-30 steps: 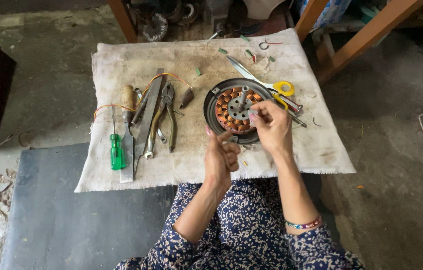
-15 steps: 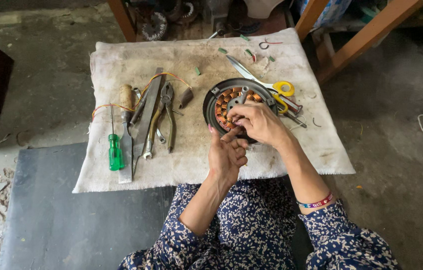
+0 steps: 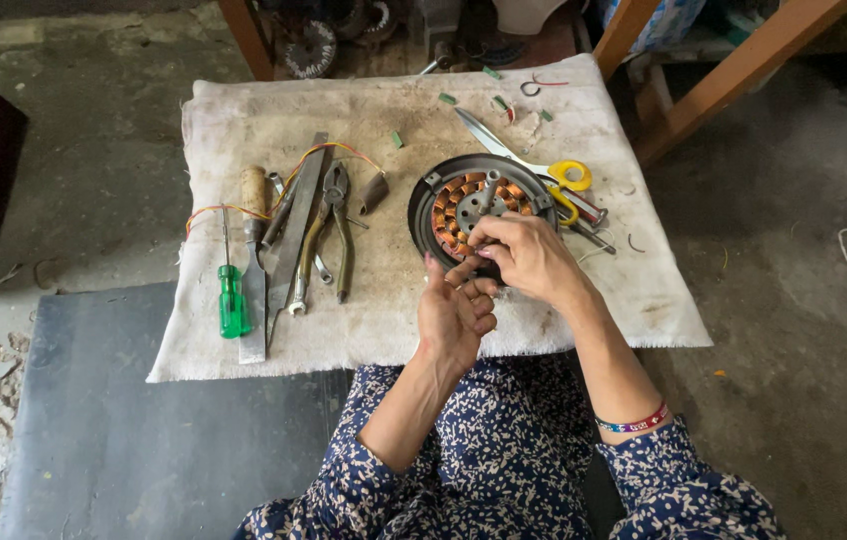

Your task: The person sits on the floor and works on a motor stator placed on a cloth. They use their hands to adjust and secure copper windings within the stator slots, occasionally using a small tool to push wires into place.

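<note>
A round motor stator (image 3: 463, 195) with copper windings in a dark ring lies on a stained white cloth (image 3: 273, 110). My right hand (image 3: 533, 258) is curled over the stator's near rim, its fingers pinched together on the edge. My left hand (image 3: 451, 312) is just below it, palm turned up and fingers half curled. Its thumb and forefinger reach to the same spot on the rim and touch the right hand's fingertips. Whether a wire is between the fingers is hidden.
Yellow-handled scissors (image 3: 571, 175) lie against the stator's right side. Left of it are pliers (image 3: 338, 225), a wrench (image 3: 305, 275), a wooden-handled tool (image 3: 255, 195) and a green screwdriver (image 3: 233, 305). A dark mat (image 3: 123, 420) lies at near left, and wooden legs (image 3: 733, 80) stand at far right.
My right hand has drawn back from the top of the stator to its near rim. My left hand has turned palm up beneath it.
</note>
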